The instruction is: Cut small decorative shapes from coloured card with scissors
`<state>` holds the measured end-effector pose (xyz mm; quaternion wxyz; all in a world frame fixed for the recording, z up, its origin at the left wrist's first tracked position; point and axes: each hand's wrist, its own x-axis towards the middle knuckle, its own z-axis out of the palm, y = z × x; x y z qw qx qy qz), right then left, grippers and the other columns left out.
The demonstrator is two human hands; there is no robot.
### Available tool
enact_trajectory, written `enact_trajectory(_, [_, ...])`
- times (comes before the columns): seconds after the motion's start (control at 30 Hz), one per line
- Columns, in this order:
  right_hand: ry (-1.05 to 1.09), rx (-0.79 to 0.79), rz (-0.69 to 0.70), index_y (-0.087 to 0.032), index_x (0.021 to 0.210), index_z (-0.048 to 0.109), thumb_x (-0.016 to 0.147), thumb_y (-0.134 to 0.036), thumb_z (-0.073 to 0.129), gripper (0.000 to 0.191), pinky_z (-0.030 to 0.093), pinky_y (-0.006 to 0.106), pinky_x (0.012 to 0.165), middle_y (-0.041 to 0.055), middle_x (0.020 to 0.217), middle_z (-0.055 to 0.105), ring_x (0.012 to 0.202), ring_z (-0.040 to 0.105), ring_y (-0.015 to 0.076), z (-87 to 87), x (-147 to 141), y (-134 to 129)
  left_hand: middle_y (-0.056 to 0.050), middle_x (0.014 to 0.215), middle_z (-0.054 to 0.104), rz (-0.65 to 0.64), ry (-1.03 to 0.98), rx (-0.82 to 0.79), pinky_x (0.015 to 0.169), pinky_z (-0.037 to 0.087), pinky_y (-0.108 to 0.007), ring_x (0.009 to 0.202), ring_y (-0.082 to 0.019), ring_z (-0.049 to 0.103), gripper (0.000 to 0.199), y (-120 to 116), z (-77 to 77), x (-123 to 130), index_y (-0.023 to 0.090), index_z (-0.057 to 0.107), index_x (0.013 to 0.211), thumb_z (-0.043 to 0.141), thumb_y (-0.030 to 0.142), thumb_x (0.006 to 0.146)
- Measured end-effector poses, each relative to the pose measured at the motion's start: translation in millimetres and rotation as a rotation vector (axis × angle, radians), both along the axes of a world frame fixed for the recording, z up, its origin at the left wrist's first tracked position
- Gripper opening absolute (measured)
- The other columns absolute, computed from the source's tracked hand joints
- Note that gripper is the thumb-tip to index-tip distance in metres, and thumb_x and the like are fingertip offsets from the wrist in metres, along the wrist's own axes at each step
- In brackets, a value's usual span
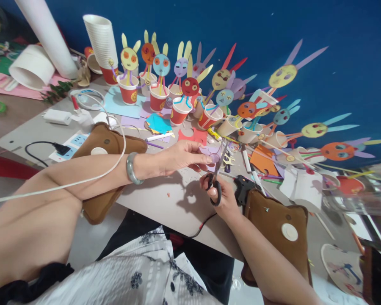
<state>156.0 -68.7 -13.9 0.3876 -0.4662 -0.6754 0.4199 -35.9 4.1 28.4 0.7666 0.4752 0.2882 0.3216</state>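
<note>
Between the thumb and fingers of my left hand (186,157) is a piece of light purple paper (212,151) with curved edges. My right hand (220,199) has its fingers through the handles of a pair of scissors (216,180), whose blades point up and away from me beside the paper. Whether the blades touch the paper I cannot tell. A black glue gun (244,189) lies on the table just right of my right hand. Beyond the hands are red paper scraps (193,135), a blue paper scrap (158,123) and several pens.
Paper cups with rabbit-faced figures (180,111) line the wall side of the table. A tall cup stack (100,42) stands at the back left. Brown cushions (277,228) lie under or beside both forearms. A white cable (82,183) crosses my left arm; a power strip (70,146) is left.
</note>
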Motion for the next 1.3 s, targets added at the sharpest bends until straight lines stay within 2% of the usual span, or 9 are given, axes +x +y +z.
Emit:
enact_trajectory(0.5, [-0.026,-0.006,-0.024,-0.021,0.065,0.051,0.075,-0.081,0.060,0.062,0.036,0.029,0.057,0.0002,0.063,0.051,0.060,0.044,0.0152,-3.9,4.3,0.6,-0.001,0.077,0.068,0.035,0.053,0.086,0.073,0.050,-0.026,0.074,-0.010,0.065,0.009,0.6,-0.5,-0.8,0.012,0.065,0.080,0.071,0.019,0.083])
enact_trajectory(1.3, [-0.044,-0.014,-0.017,-0.020,0.062,0.048,0.075,-0.079,0.064,0.062,0.033,0.030,0.061,0.0004,0.065,0.052,0.063,0.044,0.0155,-7.8,10.9,0.7,0.001,0.069,0.062,0.098,0.043,0.192,0.067,0.047,-0.022,0.067,-0.007,0.059,0.013,2.4,-0.2,-1.1,0.012,0.060,0.072,0.070,0.016,0.079])
